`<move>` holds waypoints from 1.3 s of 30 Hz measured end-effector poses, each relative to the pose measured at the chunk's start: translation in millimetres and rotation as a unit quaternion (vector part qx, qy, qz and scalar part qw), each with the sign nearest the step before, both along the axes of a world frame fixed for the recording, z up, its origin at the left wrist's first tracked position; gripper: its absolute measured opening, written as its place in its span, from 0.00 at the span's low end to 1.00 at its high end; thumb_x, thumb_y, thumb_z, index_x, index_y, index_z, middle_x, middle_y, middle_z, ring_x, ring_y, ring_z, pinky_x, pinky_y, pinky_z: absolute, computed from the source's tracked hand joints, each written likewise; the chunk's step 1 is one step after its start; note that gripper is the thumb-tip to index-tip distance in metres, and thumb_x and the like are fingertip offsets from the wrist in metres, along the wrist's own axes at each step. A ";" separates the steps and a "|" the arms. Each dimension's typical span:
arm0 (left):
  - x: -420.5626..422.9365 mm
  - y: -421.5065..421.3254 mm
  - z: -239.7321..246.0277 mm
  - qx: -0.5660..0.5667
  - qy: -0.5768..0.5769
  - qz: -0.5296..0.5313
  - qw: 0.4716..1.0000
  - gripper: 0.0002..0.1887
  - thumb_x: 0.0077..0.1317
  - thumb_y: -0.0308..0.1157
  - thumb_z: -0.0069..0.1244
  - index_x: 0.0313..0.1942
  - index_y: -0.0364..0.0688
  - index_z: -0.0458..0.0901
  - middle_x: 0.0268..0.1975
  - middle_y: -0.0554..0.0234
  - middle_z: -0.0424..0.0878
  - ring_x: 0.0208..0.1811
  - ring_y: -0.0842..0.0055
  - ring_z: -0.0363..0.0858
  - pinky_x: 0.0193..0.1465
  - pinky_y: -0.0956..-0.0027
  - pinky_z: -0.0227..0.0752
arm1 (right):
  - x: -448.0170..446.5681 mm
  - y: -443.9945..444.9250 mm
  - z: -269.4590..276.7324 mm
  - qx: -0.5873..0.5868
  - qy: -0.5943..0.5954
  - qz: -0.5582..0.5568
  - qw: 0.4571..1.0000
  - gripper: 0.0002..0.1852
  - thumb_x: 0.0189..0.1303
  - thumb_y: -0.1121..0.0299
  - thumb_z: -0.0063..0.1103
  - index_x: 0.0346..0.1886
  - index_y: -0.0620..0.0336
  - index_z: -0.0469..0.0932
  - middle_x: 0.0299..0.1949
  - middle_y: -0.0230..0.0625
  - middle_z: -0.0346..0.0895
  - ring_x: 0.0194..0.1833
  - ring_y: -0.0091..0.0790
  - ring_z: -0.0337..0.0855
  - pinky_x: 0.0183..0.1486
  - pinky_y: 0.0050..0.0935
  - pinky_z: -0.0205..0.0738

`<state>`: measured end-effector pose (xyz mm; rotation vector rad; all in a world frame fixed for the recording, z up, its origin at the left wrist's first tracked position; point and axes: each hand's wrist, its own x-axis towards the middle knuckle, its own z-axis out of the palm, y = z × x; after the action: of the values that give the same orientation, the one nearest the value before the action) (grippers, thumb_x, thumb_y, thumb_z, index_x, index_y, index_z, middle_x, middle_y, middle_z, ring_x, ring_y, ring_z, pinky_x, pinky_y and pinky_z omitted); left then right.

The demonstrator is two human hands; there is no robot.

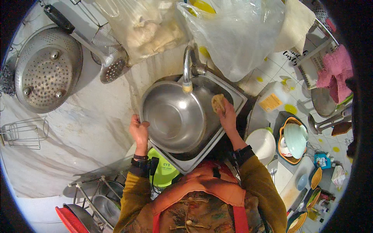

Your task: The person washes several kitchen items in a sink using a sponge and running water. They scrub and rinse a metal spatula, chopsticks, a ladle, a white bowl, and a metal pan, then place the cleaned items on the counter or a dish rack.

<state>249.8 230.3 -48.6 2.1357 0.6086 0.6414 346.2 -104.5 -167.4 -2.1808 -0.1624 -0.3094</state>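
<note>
A large stainless steel bowl (174, 116) rests tilted over a metal sink (186, 167), below a curved chrome faucet (188, 67). My left hand (139, 131) grips the bowl's rim at its left side, the thumb over the edge. In my right hand (228, 116) is a crumpled tan scrubbing cloth or sponge (218, 103), held above the right part of the sink, apart from the bowl's rim. The bowl looks bare inside, with a bright reflection near its middle. It hides much of the sink basin.
A metal colander (48, 70) and a skimmer (113, 68) hang at left. Plastic bags (233, 38) hang behind the faucet. At right stand a white basin (260, 145) and a basket of bowls (294, 139). A rack (87, 201) holds pans at lower left; a lime-green container (163, 171) is below the sink.
</note>
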 end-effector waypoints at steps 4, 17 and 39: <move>5.4 -6.3 -64.3 -0.300 -0.128 -0.016 0.945 0.13 0.42 0.13 0.46 0.25 0.42 0.67 0.24 0.75 0.70 0.24 0.82 0.65 0.29 0.76 0.61 | -7.1 -1.2 8.8 -0.001 -0.011 0.004 1.000 0.33 0.53 0.65 0.64 0.64 0.61 0.64 0.56 0.54 0.70 0.54 0.57 0.72 0.59 0.44 0.66; 21.4 -73.6 -143.3 -0.511 -0.110 -0.004 0.852 0.17 0.44 0.12 0.49 0.27 0.46 0.64 0.27 0.72 0.72 0.28 0.81 0.70 0.34 0.74 0.66 | -34.6 7.4 38.9 -0.068 -0.018 0.040 0.997 0.25 0.61 0.66 0.57 0.59 0.68 0.67 0.57 0.56 0.70 0.55 0.56 0.72 0.56 0.43 0.68; -7.5 -68.8 -112.8 -0.361 -0.020 -0.136 0.923 0.34 0.62 0.31 0.56 0.64 0.33 0.57 0.61 0.52 0.65 0.62 0.71 0.65 0.62 0.67 0.60 | -141.0 38.9 71.8 0.014 -0.041 0.102 0.994 0.20 0.57 0.75 0.56 0.55 0.57 0.73 0.55 0.49 0.73 0.50 0.53 0.77 0.49 0.40 0.75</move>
<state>242.3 161.5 -161.4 1.4664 0.4230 0.2415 205.2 -65.7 -95.6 -2.1045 -0.4214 -0.2833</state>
